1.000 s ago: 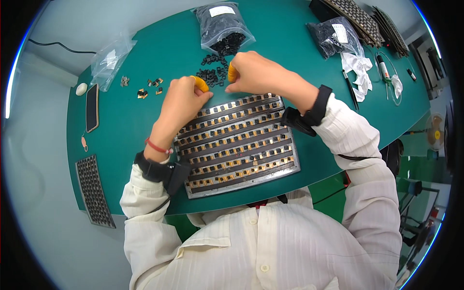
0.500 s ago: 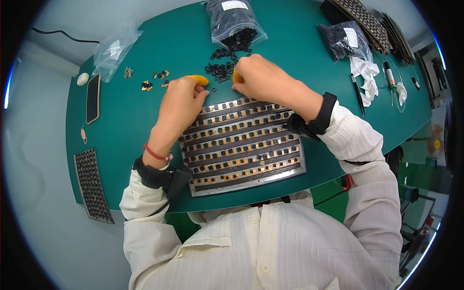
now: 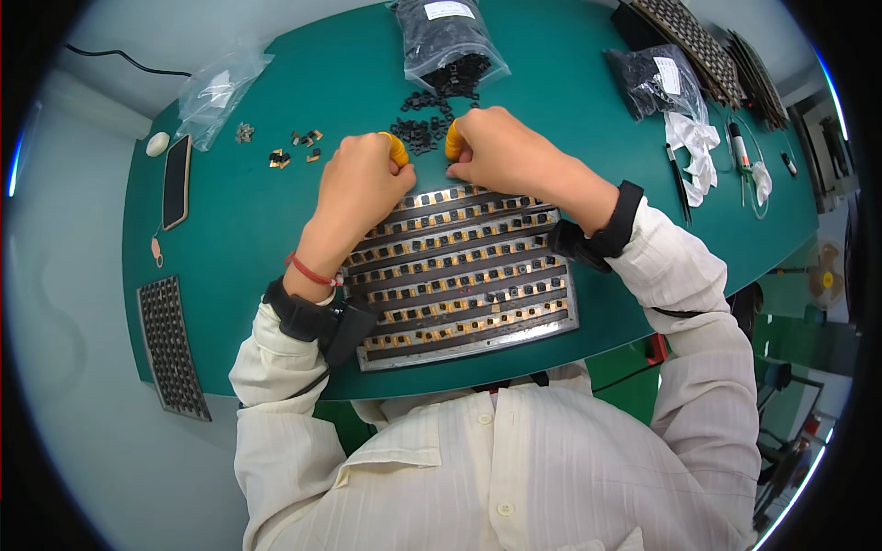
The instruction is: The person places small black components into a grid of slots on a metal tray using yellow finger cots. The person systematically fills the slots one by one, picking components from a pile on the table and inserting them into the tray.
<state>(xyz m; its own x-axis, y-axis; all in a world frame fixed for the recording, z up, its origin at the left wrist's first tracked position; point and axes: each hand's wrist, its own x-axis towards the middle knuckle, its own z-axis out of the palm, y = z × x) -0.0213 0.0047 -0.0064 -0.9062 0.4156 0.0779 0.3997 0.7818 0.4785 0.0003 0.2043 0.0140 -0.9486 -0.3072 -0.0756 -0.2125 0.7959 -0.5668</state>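
A metal tray (image 3: 464,350) lies in front of me, with rows of small black parts and gold-coloured pieces along its strips. Just beyond its far edge, my left hand (image 3: 366,179) is closed, thumb and fingertips pressed together, a yellow finger cot on one finger. Opposite it, my right hand (image 3: 503,151) is curled in a pinch, also with a yellow finger cot. Whatever either hand pinches is hidden or too small to make out. A loose pile of small black plastic parts (image 3: 421,131) lies beyond and between the hands, spilling from an open clear bag (image 3: 443,41).
Left of my hands lie small gold-and-black pieces (image 3: 279,158), a phone (image 3: 176,182) and an empty clear bag (image 3: 220,96). Another filled tray (image 3: 171,349) overhangs the left edge. At right are a second bag (image 3: 654,81), crumpled tissue (image 3: 695,151), a pen-like tool (image 3: 678,179) and stacked trays (image 3: 684,41).
My left hand has moved right, closer to my right hand, and now covers the spot where a single black part lay. My right hand has barely shifted.
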